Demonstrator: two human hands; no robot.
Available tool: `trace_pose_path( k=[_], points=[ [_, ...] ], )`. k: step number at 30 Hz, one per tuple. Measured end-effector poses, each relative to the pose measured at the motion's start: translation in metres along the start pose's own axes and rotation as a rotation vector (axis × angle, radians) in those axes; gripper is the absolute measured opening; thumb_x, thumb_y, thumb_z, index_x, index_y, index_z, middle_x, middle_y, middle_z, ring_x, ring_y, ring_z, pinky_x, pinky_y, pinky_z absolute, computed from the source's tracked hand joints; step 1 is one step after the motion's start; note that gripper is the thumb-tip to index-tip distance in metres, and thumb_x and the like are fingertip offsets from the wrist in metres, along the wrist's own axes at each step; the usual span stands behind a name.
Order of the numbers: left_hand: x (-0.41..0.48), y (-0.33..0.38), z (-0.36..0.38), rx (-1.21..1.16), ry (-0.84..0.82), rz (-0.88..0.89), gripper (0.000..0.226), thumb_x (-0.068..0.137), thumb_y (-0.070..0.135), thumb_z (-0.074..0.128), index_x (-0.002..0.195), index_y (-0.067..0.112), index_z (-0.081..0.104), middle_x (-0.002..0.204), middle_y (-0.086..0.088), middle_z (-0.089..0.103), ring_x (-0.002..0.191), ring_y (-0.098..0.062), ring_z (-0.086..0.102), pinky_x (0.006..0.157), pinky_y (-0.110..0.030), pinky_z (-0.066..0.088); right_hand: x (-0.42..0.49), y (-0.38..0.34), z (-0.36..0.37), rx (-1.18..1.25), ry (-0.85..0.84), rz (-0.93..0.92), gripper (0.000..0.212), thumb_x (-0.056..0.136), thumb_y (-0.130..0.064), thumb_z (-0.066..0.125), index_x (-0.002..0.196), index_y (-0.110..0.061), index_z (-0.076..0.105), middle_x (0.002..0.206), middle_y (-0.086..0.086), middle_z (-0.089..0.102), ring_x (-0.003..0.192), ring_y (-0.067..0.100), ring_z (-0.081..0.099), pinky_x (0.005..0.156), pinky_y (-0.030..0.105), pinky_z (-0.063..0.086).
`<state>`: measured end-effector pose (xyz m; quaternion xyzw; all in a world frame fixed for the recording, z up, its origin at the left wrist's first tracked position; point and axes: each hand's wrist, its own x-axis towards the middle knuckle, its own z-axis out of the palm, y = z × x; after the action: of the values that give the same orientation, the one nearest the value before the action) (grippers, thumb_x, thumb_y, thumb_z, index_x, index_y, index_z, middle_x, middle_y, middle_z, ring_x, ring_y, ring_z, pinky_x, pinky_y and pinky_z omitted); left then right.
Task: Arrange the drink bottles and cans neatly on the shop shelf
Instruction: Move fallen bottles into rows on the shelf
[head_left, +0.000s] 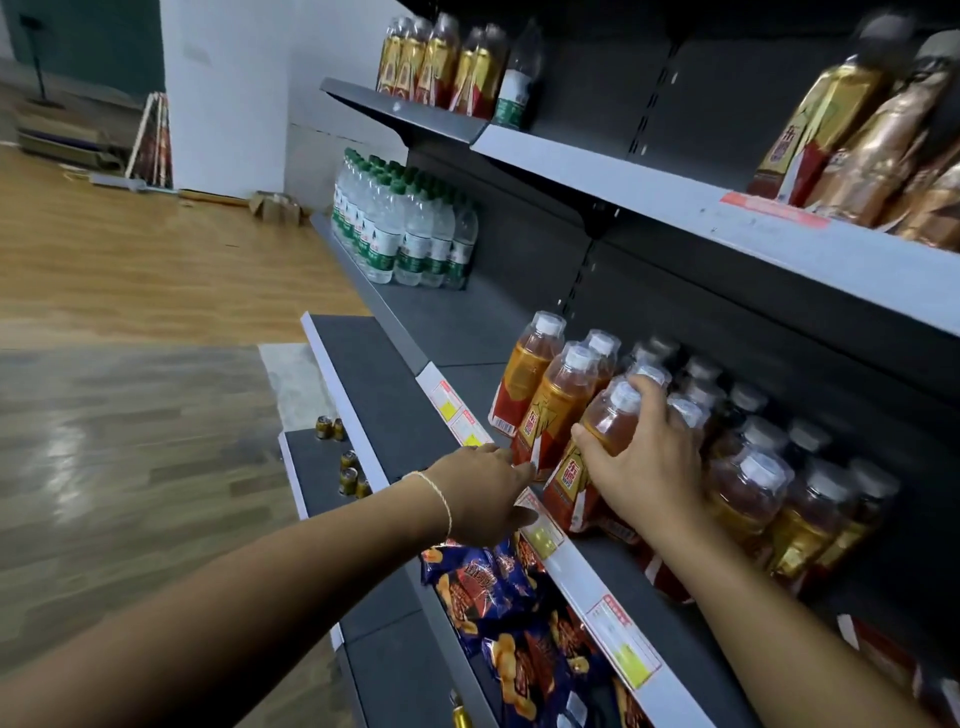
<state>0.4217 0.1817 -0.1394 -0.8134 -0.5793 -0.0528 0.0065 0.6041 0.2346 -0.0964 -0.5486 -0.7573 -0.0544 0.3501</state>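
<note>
The right hand (644, 467) wraps its fingers and thumb round the shoulder of a bottle (605, 434), which stands at the front of the shelf (574, 577), a dark grey metal board with a white front lip. The bottle is clear plastic with a squarish body, amber drink inside, a white cap under a clear seal and a glossy red and gold label. The left hand (483, 493) lies at the shelf's lip with its fingers stretched fairly straight, their tips touching the foot of a neighbour bottle (553, 415); it holds nothing. A thin pale bracelet (439, 493) circles that wrist. More bottles (753, 473) of the same kind crowd the shelf behind and to the right of the held one, some of them blurred. At the shelf's far end stands a tight block of water bottles (400, 234), clear, with green caps and green and white labels. Paper tags (540, 535), white with yellow patches, sit along the shelf's lip. Above the shelf an upper board (597, 176) carries gold bottles (441, 62). Below the shelf lie crinkly blue crisp bags (493, 587), and lower still small gold cans (349, 470) stand on a grey ledge. Beyond the shelf's far end the floor (130, 260) is wood-grain plank with a dull shine.
</note>
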Motion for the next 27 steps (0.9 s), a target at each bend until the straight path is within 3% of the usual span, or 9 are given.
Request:
trace_pose_path(
  k=[7, 15, 18, 22, 25, 27],
  points=[
    [0.019, -0.017, -0.003, 0.002, 0.021, 0.039, 0.055, 0.099, 0.051, 0.043, 0.141, 0.017, 0.041, 0.136, -0.01, 0.051, 0.123, -0.028, 0.047, 0.104, -0.044, 0.043, 0.009, 0.006, 0.015, -0.28, 0.126, -0.092, 0.078, 0.078, -0.058, 0.071, 0.133, -0.008, 0.048, 0.118, 0.019, 0.064, 0.115, 0.037, 0.047, 0.096, 0.046, 0.029],
    [0.049, -0.044, -0.007, -0.016, 0.058, 0.112, 0.06, 0.099, 0.056, 0.037, 0.145, 0.017, 0.038, 0.134, -0.008, 0.053, 0.123, -0.026, 0.05, 0.103, -0.042, 0.044, 0.02, 0.015, 0.028, -0.278, 0.175, -0.078, 0.077, 0.075, -0.059, 0.075, 0.126, -0.005, 0.054, 0.11, 0.018, 0.066, 0.108, 0.029, 0.04, 0.091, 0.041, 0.024],
    [0.064, -0.059, -0.008, -0.031, 0.08, 0.156, 0.051, 0.099, 0.053, 0.039, 0.135, 0.018, 0.047, 0.121, -0.004, 0.057, 0.11, -0.024, 0.055, 0.095, -0.039, 0.048, 0.02, 0.013, 0.034, -0.328, 0.194, -0.082, 0.076, 0.077, -0.061, 0.073, 0.122, -0.002, 0.057, 0.114, 0.02, 0.065, 0.115, 0.033, 0.045, 0.096, 0.043, 0.025],
    [0.081, -0.08, -0.012, -0.054, 0.05, 0.229, 0.038, 0.1, 0.051, 0.039, 0.113, 0.021, 0.059, 0.097, -0.002, 0.06, 0.081, -0.02, 0.056, 0.073, -0.033, 0.049, 0.024, 0.003, 0.031, -0.438, 0.211, -0.071, 0.065, 0.075, -0.058, 0.065, 0.108, -0.003, 0.059, 0.127, 0.021, 0.057, 0.127, 0.037, 0.04, 0.107, 0.05, 0.023],
    [0.093, -0.098, -0.02, -0.031, 0.007, 0.286, 0.04, 0.1, 0.051, 0.038, 0.1, 0.018, 0.062, 0.084, 0.0, 0.058, 0.074, -0.021, 0.055, 0.067, -0.034, 0.049, 0.035, -0.014, 0.024, -0.458, 0.167, 0.007, 0.056, 0.08, -0.059, 0.059, 0.102, -0.008, 0.06, 0.124, 0.017, 0.059, 0.128, 0.036, 0.043, 0.108, 0.053, 0.027],
    [0.103, -0.109, -0.028, -0.01, -0.019, 0.318, 0.04, 0.1, 0.051, 0.04, 0.1, 0.017, 0.061, 0.084, -0.001, 0.056, 0.074, -0.022, 0.053, 0.067, -0.035, 0.047, 0.046, -0.03, 0.022, -0.469, 0.125, 0.05, 0.056, 0.084, -0.059, 0.053, 0.11, -0.01, 0.061, 0.128, 0.016, 0.058, 0.13, 0.036, 0.043, 0.108, 0.054, 0.03]
  ],
)
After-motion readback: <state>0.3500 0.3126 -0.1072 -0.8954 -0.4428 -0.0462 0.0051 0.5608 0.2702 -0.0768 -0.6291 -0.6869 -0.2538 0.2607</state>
